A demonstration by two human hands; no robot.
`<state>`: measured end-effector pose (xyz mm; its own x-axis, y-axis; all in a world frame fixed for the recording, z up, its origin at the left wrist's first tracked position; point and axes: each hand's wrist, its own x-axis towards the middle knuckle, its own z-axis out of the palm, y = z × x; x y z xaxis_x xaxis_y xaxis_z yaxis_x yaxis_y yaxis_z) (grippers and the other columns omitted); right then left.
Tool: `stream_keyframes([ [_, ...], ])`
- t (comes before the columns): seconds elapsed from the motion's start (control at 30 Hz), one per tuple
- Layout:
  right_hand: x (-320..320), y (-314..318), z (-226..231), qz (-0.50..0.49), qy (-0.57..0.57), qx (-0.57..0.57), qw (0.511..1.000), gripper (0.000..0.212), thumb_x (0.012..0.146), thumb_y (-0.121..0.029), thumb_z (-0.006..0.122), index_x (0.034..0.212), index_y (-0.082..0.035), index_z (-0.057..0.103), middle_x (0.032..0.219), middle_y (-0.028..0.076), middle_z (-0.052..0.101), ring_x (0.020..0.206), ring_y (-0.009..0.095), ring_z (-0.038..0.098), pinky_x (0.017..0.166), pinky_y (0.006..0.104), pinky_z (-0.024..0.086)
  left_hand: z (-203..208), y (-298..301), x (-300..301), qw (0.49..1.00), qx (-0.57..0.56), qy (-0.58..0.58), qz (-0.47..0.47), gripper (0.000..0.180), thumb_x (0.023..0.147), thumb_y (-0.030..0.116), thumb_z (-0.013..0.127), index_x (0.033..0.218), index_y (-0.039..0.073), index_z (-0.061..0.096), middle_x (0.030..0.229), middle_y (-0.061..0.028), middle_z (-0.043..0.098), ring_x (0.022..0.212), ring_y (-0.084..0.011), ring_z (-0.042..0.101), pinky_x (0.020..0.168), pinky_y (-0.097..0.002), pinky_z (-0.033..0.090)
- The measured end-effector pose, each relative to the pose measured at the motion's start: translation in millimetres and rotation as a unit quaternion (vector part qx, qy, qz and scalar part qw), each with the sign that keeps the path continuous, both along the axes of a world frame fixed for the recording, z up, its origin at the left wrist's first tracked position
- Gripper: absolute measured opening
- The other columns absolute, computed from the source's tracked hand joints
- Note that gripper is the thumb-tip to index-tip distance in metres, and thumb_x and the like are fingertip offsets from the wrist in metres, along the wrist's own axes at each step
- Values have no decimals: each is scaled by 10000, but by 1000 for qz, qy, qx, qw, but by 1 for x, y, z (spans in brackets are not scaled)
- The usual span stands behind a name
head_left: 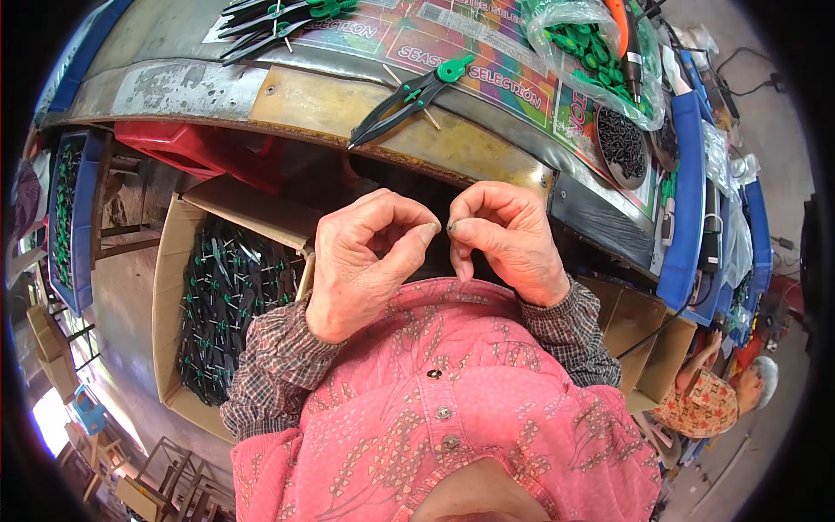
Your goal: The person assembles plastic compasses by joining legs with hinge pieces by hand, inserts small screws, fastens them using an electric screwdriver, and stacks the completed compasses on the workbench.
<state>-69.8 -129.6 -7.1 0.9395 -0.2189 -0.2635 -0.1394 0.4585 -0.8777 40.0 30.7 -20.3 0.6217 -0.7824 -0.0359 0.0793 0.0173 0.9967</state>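
Observation:
My left hand (370, 257) and my right hand (511, 239) are raised in front of my chest, just off the table's near edge. On each, thumb and forefinger are pressed together in a pinch, and the two pinches almost meet. Whatever lies between the fingertips is too small to make out. Beyond them, a black-and-green plier-shaped tool (409, 103) rests at the table's edge, with a thin pale stick passing through it. Several similar tools (277, 22) are piled farther back on the left.
A clear bag of green plastic parts (596, 61) lies at the far right, beside an orange-and-black electric screwdriver (628, 52) and a bowl of black screws (621, 148). At my left, a cardboard box (171, 304) holds many black-and-green tools. Another person (709, 396) is at right.

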Motion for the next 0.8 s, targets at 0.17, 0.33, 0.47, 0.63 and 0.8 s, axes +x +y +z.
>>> stream_keyframes([
  [0.17,0,-1,1,11,4,9,1000,78,891,-41,632,896,34,610,704,51,606,567,123,599,535,234,496,10,-1,-3,999,22,43,24,83,822,-40,643,896,-5,659,831,-27,628,702,-40,577,608,-190,467],
  [0.33,0,1,1,7,6,-2,1000,73,892,-36,629,899,35,610,705,50,603,572,122,599,539,235,496,5,-1,-3,999,-28,-11,22,78,821,-32,671,896,-9,668,834,-35,629,708,-48,588,606,-196,477],
  [0.47,0,1,0,6,7,0,1000,70,891,-31,629,903,35,612,713,49,604,578,119,598,543,234,496,7,-1,-4,1000,-12,-4,19,79,825,-24,675,903,-9,672,824,-33,629,701,-49,586,600,-195,474],
  [0.63,-1,0,-1,14,0,-10,1000,60,893,-19,624,910,38,613,730,50,607,598,112,599,551,231,498,9,-1,-3,999,-17,30,-5,63,868,-19,638,926,-32,659,825,-13,592,639,-30,511,538,-177,399],
  [0.8,0,1,-1,13,1,-9,1000,55,895,-12,620,910,40,610,735,51,607,606,112,601,554,231,502,10,-1,-1,995,-6,102,-9,64,857,4,669,914,-24,663,809,4,633,711,-20,563,602,-178,458],
])
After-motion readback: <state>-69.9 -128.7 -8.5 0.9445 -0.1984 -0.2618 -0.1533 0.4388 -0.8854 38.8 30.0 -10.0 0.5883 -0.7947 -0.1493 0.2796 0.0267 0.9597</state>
